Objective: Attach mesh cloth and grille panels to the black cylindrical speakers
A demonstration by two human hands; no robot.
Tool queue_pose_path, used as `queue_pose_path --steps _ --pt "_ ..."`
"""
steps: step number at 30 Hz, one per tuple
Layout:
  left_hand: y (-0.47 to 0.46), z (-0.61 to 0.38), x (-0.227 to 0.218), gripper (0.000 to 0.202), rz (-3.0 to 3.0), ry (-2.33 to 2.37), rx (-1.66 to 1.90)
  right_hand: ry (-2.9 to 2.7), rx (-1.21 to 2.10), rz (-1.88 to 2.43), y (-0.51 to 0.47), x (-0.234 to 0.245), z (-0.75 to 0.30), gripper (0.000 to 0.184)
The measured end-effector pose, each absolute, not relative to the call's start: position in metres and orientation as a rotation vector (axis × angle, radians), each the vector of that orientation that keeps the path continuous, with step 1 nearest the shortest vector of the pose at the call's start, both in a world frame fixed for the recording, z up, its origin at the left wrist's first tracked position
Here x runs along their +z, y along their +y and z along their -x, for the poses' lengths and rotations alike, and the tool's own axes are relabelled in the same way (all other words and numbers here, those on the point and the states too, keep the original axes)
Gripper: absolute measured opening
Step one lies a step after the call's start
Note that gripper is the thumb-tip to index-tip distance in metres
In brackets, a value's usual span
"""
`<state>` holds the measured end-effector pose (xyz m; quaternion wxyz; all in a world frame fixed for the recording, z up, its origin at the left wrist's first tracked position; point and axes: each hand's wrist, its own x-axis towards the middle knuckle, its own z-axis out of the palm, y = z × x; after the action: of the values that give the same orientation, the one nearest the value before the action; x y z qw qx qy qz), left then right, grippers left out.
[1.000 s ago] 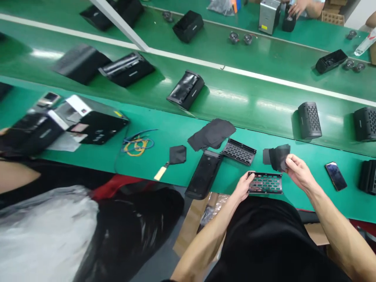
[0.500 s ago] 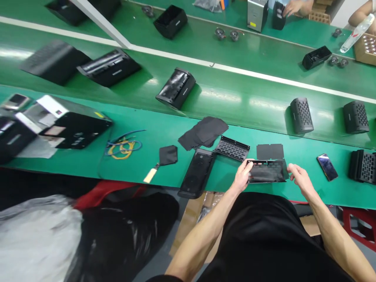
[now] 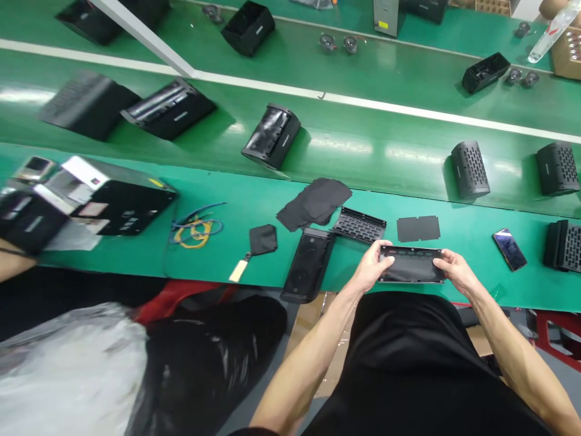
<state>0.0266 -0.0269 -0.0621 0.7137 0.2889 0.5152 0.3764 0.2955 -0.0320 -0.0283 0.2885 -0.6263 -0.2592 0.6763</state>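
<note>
Between my two hands I hold a black speaker grille [image 3: 412, 266] at the table's front edge, its hollow inner side facing up. A dark mesh sheet lies inside it. My left hand [image 3: 373, 266] grips the left end, thumb over the rim. At the right end my right hand [image 3: 454, 270] is closed on it, thumb pressing the inside. Just beyond lies a flat black mesh sheet [image 3: 418, 229]. Left of it rests another perforated grille [image 3: 361, 225], partly over a long black speaker housing [image 3: 307, 265]. Behind them spreads a pile of black mesh sheets [image 3: 318, 203].
A phone [image 3: 509, 249] and a black speaker part [image 3: 563, 245] lie to the right. Farther left are small dark sheets [image 3: 262, 240] with a tag, coiled cables [image 3: 193, 233] and a black box [image 3: 127, 203]. Several speaker housings stand on the green conveyor [image 3: 363, 151]. Another person's arm shows at far left.
My right hand has come in from beside the grille and now grips its right end. The mesh sheet, which stuck out at the right, now lies flat inside.
</note>
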Motion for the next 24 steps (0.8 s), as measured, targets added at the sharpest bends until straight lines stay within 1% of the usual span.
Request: queue_pose_path --steps 4,7,12,16,19,22,24 --pt "-0.022 -0.016 -0.062 0.049 -0.664 1.185 0.805 -0.719 1.763 1.671 -0.034 -0.034 -0.291 0.059" --pt "-0.02 -0.01 -0.056 0.052 -0.673 1.159 0.795 -0.775 1.717 1.665 -0.032 -0.035 -0.288 0.061" --pt "-0.021 -0.007 -0.044 0.054 -0.625 1.077 0.77 -0.799 1.76 1.659 -0.031 -0.031 -0.285 0.06" --pt "-0.024 -0.007 -0.042 0.056 -0.605 1.065 0.791 -0.863 1.69 1.668 -0.031 -0.03 -0.283 0.06" --pt "-0.027 -0.008 -0.042 0.058 -0.545 1.056 0.789 -0.896 1.649 1.667 -0.03 -0.03 -0.283 0.057" --pt "-0.03 -0.009 -0.043 0.053 -0.484 1.043 0.798 -0.935 1.64 1.663 -0.029 -0.028 -0.286 0.051" --pt "-0.031 -0.01 -0.045 0.053 -0.488 1.043 0.807 -0.955 1.646 1.65 -0.028 -0.027 -0.288 0.049"
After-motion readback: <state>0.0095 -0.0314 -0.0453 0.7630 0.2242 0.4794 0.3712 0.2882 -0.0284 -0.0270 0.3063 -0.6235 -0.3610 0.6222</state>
